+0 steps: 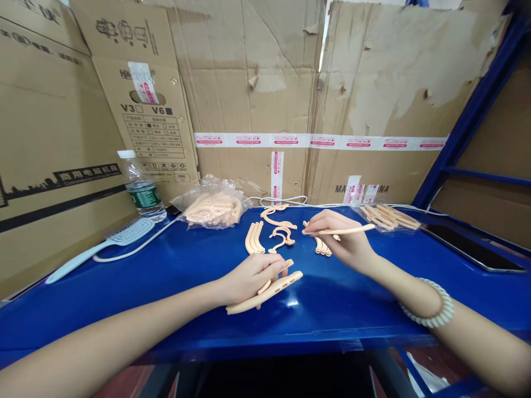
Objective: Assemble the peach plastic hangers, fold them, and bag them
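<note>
From where I stand, the person's left hand has its fingers closed around a slotted piece, held low over the near part of the blue desk, with what looks like a second curved piece tucked in the same grip. That doubled hold looks the weak spot to me: if the fingers loosen to free one, the other could slide out. The slots face up and outward, so a twist of the wrist could turn them the wrong way round.

The right hand pinches a slender piece between thumb and fingers, roughly level, its far end sticking out to the side. Held so lightly, it could swivel if that end gets knocked. Right beneath and behind that hand lie short pieces, partly hidden by it; a dropped wrist could scatter them.

Between the hands, hooked pieces sit close together, beside a neat row of curved pieces. They look alike in colour, so a hasty reach might pick up the wrong one. The bracelet could also snag if the right forearm sweeps low.
</note>
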{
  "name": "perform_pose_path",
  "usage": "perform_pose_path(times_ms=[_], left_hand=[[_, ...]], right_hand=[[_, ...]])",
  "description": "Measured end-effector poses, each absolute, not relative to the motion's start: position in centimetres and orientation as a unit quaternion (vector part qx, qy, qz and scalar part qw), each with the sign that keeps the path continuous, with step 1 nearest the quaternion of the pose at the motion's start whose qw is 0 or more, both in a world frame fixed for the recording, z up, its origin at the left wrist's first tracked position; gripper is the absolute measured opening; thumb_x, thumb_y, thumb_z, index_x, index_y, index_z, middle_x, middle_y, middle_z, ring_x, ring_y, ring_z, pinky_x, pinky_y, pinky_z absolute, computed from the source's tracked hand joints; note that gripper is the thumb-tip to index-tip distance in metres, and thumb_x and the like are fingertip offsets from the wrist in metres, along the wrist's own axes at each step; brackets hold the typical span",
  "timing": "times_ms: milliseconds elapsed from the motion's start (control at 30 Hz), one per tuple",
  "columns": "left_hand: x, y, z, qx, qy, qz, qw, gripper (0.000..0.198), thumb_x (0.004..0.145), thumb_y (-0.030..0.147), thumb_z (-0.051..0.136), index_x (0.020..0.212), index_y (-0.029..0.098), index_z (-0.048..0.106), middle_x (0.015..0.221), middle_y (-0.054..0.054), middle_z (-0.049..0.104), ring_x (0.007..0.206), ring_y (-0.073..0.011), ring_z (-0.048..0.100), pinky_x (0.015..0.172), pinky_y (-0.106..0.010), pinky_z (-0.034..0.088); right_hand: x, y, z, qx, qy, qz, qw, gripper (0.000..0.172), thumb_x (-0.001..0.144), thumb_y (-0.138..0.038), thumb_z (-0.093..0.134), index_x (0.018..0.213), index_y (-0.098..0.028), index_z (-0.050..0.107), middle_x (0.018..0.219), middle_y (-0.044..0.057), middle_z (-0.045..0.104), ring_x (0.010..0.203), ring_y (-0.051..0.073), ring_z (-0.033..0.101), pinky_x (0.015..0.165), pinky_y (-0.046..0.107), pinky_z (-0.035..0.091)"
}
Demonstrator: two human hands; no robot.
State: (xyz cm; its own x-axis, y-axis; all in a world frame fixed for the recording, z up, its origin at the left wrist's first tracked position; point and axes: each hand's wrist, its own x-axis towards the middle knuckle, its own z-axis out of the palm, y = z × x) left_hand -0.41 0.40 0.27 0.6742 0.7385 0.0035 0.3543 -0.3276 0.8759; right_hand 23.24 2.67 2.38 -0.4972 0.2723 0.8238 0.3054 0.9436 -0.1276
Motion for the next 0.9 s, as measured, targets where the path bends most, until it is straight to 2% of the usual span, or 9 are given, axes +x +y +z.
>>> perform_pose_path(times_ms=[100,167,233,333,400,567,700,800,900], left_hand=[[-0.3,0.9,-0.3,0.721,0.348,0.207,0.562,0.046,0.088,0.063,0.046,0.080,0.018,0.054,0.057,0.003,0.054,0.037,-0.0105,0.050,0.039,-0.021,0.037],[-0.2,1.2,-0.4,0.681,0.333,0.225,0.613,0.048,0.084,0.065,0.052,0.083,0.017,0.056,0.054,0.003,0.055,0.037,-0.0098,0.047,0.043,-0.022,0.043],[-0.1,1.3,-0.3,0.648,0.307,0.241,0.654,0.048,0.081,0.063,0.057,0.087,0.015,0.058,0.056,0.000,0.059,0.039,-0.0092,0.047,0.050,-0.025,0.049],[-0.3,1.4,0.0,0.615,0.279,0.259,0.690,0.046,0.081,0.058,0.062,0.093,0.014,0.061,0.064,-0.004,0.064,0.048,-0.0115,0.055,0.057,-0.026,0.051],[-0.5,1.6,0.2,0.597,0.284,0.268,0.701,0.042,0.086,0.054,0.059,0.097,0.014,0.063,0.070,-0.006,0.066,0.057,-0.0138,0.059,0.062,-0.026,0.051],[-1.0,2.4,-0.3,0.552,0.282,0.287,0.731,0.032,0.091,0.044,0.056,0.104,0.016,0.064,0.080,-0.007,0.067,0.069,-0.0185,0.065,0.070,-0.031,0.053],[-1.1,2.7,-0.7,0.519,0.295,0.300,0.744,0.027,0.090,0.039,0.059,0.105,0.017,0.065,0.083,-0.008,0.068,0.078,-0.0220,0.067,0.077,-0.035,0.053],[-1.0,2.6,-0.5,0.508,0.295,0.305,0.750,0.026,0.091,0.038,0.058,0.104,0.016,0.066,0.085,-0.009,0.068,0.079,-0.0225,0.067,0.079,-0.036,0.053],[-0.9,2.4,-0.1,0.497,0.302,0.309,0.753,0.023,0.090,0.034,0.060,0.101,0.016,0.068,0.085,-0.009,0.068,0.079,-0.0222,0.066,0.080,-0.036,0.053]], right_hand=[[23.6,2.8,3.0,-0.196,-0.879,0.040,0.433,0.020,0.096,-0.017,0.046,0.098,-0.019,0.066,0.091,0.007,0.067,0.088,0.017,0.063,0.078,0.035,0.052],[24.4,3.0,3.7,-0.242,-0.884,0.096,0.389,0.020,0.095,-0.021,0.047,0.097,-0.018,0.067,0.094,0.007,0.067,0.086,0.017,0.063,0.075,0.033,0.053],[26.0,3.5,4.5,-0.317,-0.870,0.151,0.347,0.022,0.091,-0.026,0.053,0.109,-0.018,0.064,0.090,0.006,0.067,0.078,0.017,0.064,0.066,0.030,0.053],[29.3,4.7,5.6,-0.421,-0.841,0.195,0.277,0.057,0.086,-0.023,0.056,0.140,-0.015,0.039,0.076,0.001,0.063,0.064,0.015,0.061,0.057,0.027,0.051],[31.4,5.6,6.0,-0.495,-0.823,0.181,0.210,0.065,0.086,-0.015,0.051,0.146,-0.012,0.027,0.072,0.000,0.062,0.059,0.014,0.059,0.055,0.025,0.049],[32.9,7.3,5.5,-0.661,-0.742,0.105,0.043,0.060,0.084,-0.004,0.044,0.143,-0.009,0.034,0.071,0.005,0.066,0.054,0.015,0.059,0.048,0.023,0.043],[32.3,8.1,4.6,-0.684,-0.724,0.084,0.023,0.056,0.086,-0.006,0.044,0.142,-0.011,0.037,0.076,0.007,0.070,0.058,0.016,0.063,0.048,0.023,0.044],[32.3,8.5,4.2,-0.683,-0.728,0.047,0.019,0.053,0.086,-0.009,0.049,0.139,-0.009,0.042,0.080,0.010,0.072,0.067,0.019,0.067,0.059,0.026,0.050],[32.0,8.0,4.2,-0.672,-0.740,-0.034,0.021,0.041,0.087,-0.011,0.050,0.127,-0.007,0.054,0.097,0.018,0.071,0.090,0.027,0.068,0.079,0.036,0.050]])
